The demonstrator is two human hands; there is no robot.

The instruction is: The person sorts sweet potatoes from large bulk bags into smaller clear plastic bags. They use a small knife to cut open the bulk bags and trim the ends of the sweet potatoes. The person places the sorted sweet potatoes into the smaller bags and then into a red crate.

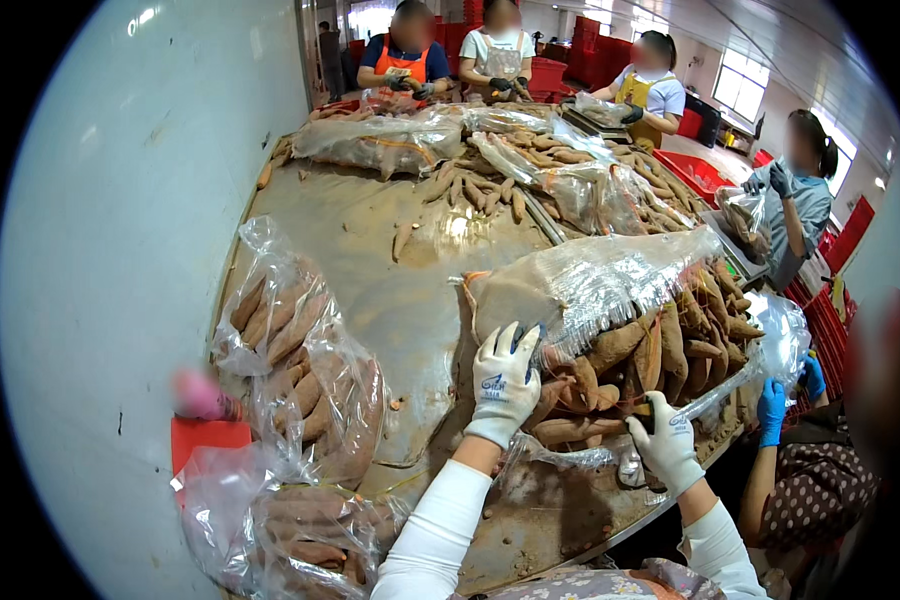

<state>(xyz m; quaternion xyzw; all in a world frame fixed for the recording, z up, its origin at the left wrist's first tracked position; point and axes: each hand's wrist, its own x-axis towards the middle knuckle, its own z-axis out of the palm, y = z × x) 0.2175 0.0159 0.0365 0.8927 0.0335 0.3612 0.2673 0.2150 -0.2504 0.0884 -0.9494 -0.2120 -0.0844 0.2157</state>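
A clear plastic sack (592,277) lies slit open on the metal table, with a heap of sweet potatoes (675,345) spilling out of it. My left hand (504,375), in a white glove with dark blue fingertips, rests against the sack's near left edge, its fingers apart. My right hand (664,439), gloved alike, is at the near edge of the heap, closed round a small thing with a yellowish part that I cannot make out. A long sweet potato (577,430) lies between the two hands.
Clear bags of sweet potatoes (322,405) line the table's left side by the wall. Further sacks (390,142) and loose sweet potatoes cover the far end. A co-worker's blue-gloved hand (772,411) is close on my right. Several people stand round the far side.
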